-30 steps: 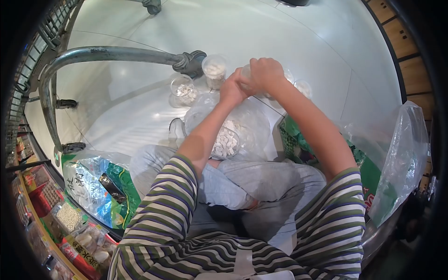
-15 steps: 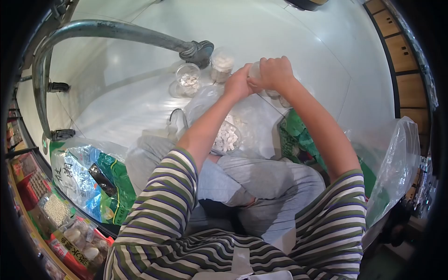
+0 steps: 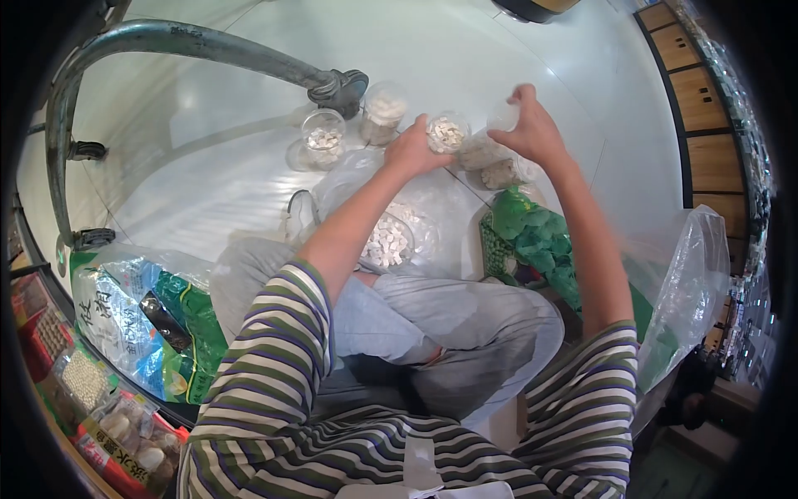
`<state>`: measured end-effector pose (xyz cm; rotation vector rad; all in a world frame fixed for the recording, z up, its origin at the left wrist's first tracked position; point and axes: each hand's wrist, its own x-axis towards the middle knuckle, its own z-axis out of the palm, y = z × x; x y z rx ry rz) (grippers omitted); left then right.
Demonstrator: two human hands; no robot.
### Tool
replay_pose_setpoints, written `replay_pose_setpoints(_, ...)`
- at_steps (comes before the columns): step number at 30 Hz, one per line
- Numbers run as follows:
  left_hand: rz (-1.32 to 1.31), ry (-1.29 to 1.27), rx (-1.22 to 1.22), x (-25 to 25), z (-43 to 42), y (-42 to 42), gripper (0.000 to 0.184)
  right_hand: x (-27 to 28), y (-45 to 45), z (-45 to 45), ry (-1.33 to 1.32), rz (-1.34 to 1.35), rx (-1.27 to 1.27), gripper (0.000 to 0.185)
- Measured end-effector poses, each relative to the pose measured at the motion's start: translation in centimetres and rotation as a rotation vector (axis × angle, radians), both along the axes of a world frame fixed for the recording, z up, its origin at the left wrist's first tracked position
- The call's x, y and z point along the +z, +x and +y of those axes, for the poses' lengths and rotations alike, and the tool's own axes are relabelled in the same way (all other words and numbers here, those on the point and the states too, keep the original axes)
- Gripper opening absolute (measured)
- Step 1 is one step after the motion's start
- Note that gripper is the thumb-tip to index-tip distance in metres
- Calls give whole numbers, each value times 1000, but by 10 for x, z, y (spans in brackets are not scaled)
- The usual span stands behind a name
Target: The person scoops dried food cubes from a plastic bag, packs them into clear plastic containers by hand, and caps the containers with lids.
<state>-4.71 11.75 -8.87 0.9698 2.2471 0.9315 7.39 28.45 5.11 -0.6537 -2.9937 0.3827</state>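
Note:
My left hand (image 3: pixel 409 150) is wrapped round the side of a clear jar (image 3: pixel 449 133) of white pieces, its mouth uncovered. To the right, my right hand (image 3: pixel 534 129) has thumb and fingers curved round a faint clear lid (image 3: pixel 504 118), apart from the jar. Below the hands lies an open clear plastic bag (image 3: pixel 440 224) with loose white pieces (image 3: pixel 387 243) in it. Left of my left hand stand an open jar (image 3: pixel 323 139) partly filled with white pieces and a fuller jar (image 3: pixel 384 114). Under my right hand is another jar (image 3: pixel 501 173) of pale pieces.
A metal frame (image 3: pixel 208 46) on casters arches at the left. A printed blue-green bag (image 3: pixel 158 324) lies by my knee, beside packaged goods (image 3: pixel 125 428). Green netting (image 3: pixel 532 229) and a clear plastic sheet (image 3: pixel 686 283) lie right. Wooden cabinets (image 3: pixel 706 108) line the far right.
My right hand has come away from the jar to the right, with the clear lid. The jar in my left hand now shows its open mouth and white pieces. The view has shifted slightly.

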Motion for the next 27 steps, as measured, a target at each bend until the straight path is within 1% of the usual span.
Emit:
replay_pose_setpoints(1, 0, 7, -1, 3, -1, 2, 99, -10, 11, 8, -9, 30, -91, 69)
replay_pose_setpoints(2, 3, -64, -8, 5, -2, 4, 98, -23, 22, 14, -18, 63, -184, 73)
replay_pose_setpoints(3, 8, -136, -17, 7, -5, 6, 98, -38, 32, 17, 21, 180, -175, 72)
replay_pose_setpoints(4, 12, -133, -22, 6, -8, 8, 98, -45, 39, 15, 24, 184, -180, 72)
replay_pose_setpoints(6, 142, -49, -74, 4, -18, 13, 88, -56, 49, 10, -28, 188, -278, 72)
replay_pose_setpoints(7, 151, -48, -74, 11, -27, 13, 88, -63, 52, 8, -55, 164, -314, 76)
replay_pose_setpoints(9, 320, -112, -346, 27, -46, 11, 80, -74, 55, 6, -40, 191, -301, 78)
replay_pose_setpoints(10, 324, -116, -341, 36, -56, 12, 80, -75, 55, 3, -26, 209, -290, 80)
replay_pose_setpoints(11, 330, -85, -354, 45, -67, 13, 75, -77, 56, 1, -33, 211, -285, 80)
replay_pose_setpoints(12, 333, -55, -369, 55, -78, 13, 70, -77, 57, -3, 174, 261, -218, 75)
replay_pose_setpoints(13, 332, -63, -368, 66, -89, 12, 70, -74, 57, -10, 382, 310, -151, 71)
replay_pose_setpoints(14, 302, -66, -379, 77, -100, 9, 64, -70, 59, -16, 374, 308, -151, 71)
replay_pose_setpoints(15, 271, -68, -391, 82, -109, 6, 58, -61, 58, -28, 369, 420, -71, 61)
replay_pose_setpoints(16, 266, -72, -390, 80, -116, 1, 58, -57, 58, -40, 363, 531, 11, 51)
replay_pose_setpoints(17, 226, -28, -326, 77, -123, -5, 55, -60, 63, -56, 358, 525, 14, 51)
replay_pose_setpoints(18, 188, 16, -262, 75, -129, -11, 51, -63, 71, -77, 115, 337, 37, 41)
replay_pose_setpoints(19, 223, -11, -206, 74, -133, -16, 49, -67, 78, -96, -125, 146, 56, 32)
replay_pose_setpoints(20, 214, -13, -206, 76, -131, -20, 49, -84, 84, -109, -157, 53, 96, 26)
replay_pose_setpoints(21, 215, -26, -200, 78, -128, -26, 48, -83, 86, -127, -21, 88, 198, 24)
replay_pose_setpoints(22, 219, -39, -192, 84, -128, -29, 47, -93, 88, -140, 42, 129, 229, 25)
replay_pose_setpoints(23, 254, 63, -149, 90, -129, -28, 44, -100, 89, -147, 13, 127, 203, 25)
replay_pose_setpoints(24, 255, 62, -138, 90, -129, -29, 44, -101, 85, -153, -18, 125, 178, 26)
replay_pose_setpoints(25, 280, 121, -104, 90, -129, -30, 43, -100, 81, -153, -20, 125, 185, 26)
replay_pose_setpoints(26, 304, 182, -72, 90, -129, -31, 42, -97, 77, -150, -139, 97, 37, 26)
replay_pose_setpoints(27, 302, 183, -71, 93, -130, -30, 42, -94, 74, -147, -258, 68, -116, 26)
